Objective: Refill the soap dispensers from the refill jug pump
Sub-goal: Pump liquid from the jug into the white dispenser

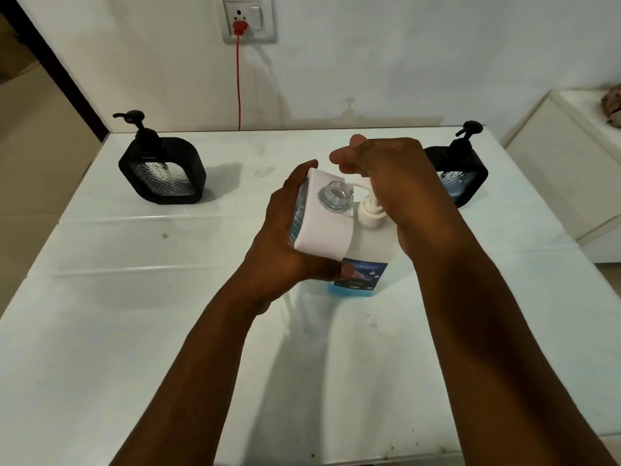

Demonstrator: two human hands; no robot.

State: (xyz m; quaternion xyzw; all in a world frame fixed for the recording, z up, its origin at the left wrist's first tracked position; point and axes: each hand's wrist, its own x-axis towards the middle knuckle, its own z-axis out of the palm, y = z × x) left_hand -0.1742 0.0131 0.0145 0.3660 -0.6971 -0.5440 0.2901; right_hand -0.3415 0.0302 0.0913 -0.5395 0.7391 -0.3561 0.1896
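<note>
My left hand [285,237] grips a white soap dispenser [322,227] with its pump removed, its clear open neck [334,195] tilted toward the refill jug. The refill jug [364,264], white with a blue label and blue liquid at its base, stands on the white table [134,331]. My right hand [396,183] rests on top of the jug's white pump [369,213], whose spout reaches to the open neck. Two black dispensers with pumps on stand at the back: one at the left [161,169], one at the right [460,173], partly hidden behind my right hand.
A wall socket [248,18] with a red plug and cord hangs behind the table. A cream cabinet [564,169] stands to the right. A dark door frame [60,68] runs along the left.
</note>
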